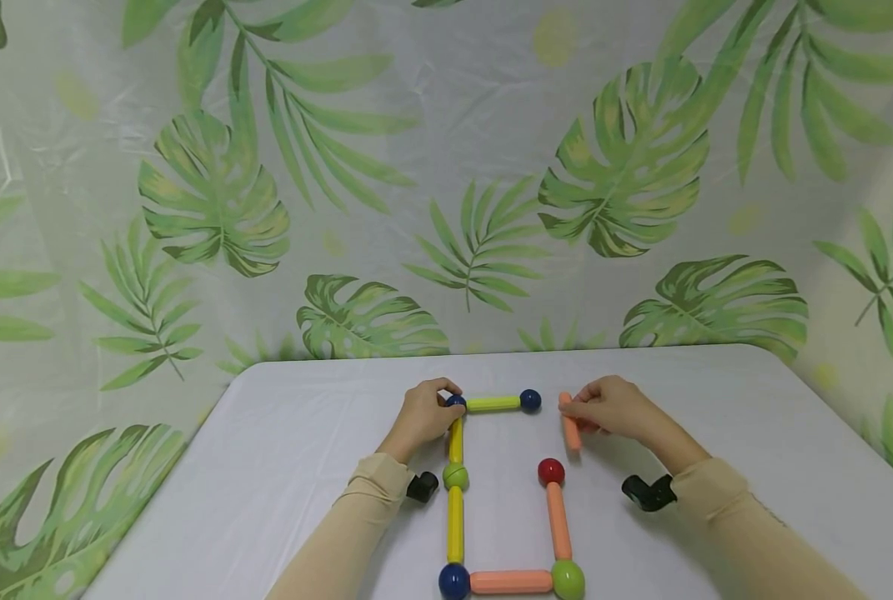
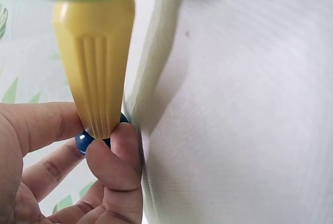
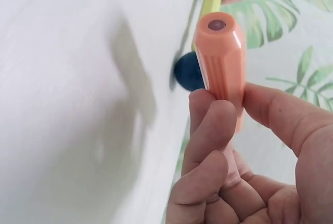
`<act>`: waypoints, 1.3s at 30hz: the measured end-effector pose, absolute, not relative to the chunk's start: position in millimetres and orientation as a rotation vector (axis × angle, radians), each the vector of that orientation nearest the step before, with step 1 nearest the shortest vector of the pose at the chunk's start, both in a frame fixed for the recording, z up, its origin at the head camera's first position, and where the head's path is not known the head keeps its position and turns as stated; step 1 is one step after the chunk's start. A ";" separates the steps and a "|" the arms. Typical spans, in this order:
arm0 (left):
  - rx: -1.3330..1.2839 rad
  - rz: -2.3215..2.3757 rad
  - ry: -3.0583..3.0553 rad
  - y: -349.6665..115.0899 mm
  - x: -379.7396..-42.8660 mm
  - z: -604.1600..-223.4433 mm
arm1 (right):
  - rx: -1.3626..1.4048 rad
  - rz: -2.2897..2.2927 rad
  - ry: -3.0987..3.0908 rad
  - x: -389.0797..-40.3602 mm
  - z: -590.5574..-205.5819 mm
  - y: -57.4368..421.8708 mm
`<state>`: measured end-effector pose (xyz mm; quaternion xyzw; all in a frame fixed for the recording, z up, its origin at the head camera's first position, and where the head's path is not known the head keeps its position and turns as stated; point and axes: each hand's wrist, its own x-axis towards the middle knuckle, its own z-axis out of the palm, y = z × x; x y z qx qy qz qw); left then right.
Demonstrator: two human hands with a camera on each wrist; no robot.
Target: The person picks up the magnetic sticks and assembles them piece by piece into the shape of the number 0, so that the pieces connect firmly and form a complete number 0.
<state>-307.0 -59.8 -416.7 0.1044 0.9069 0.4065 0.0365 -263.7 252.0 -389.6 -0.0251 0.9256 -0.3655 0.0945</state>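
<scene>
My left hand (image 1: 423, 412) pinches the blue ball (image 1: 457, 402) at the far left corner of a frame of rods and balls. From that ball a yellow rod (image 2: 93, 68) runs toward me and a lime rod (image 1: 494, 404) runs right to another blue ball (image 1: 530, 401). Between thumb and fingertips, my right hand (image 1: 611, 407) holds a loose salmon-coloured rod (image 3: 221, 63) just above the table; a small round metallic-looking spot shows in its end. This rod hangs apart from the right-hand blue ball and the red ball (image 1: 551, 472), over the gap between them.
Nearer me, the frame continues through a green ball (image 1: 456, 477), a second yellow rod (image 1: 455, 525), a blue ball (image 1: 454, 581), a salmon rod (image 1: 511, 582), a larger green ball (image 1: 568, 579) and a salmon rod (image 1: 559, 521). A leaf-patterned sheet (image 1: 476, 167) hangs behind the white table (image 1: 288, 467).
</scene>
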 end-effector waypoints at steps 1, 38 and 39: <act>0.319 1.246 2.785 -59.8 -307.4 -416.9 | -0.074 -1.093 2.743 -264.8 -390.1 249.7; 0.338 1.251 2.788 -60.6 -306.4 -416.6 | -0.080 -1.183 2.694 -267.2 -406.3 215.0; 0.337 1.252 2.787 -60.5 -306.2 -416.7 | -0.081 -1.183 2.694 -267.5 -407.0 215.3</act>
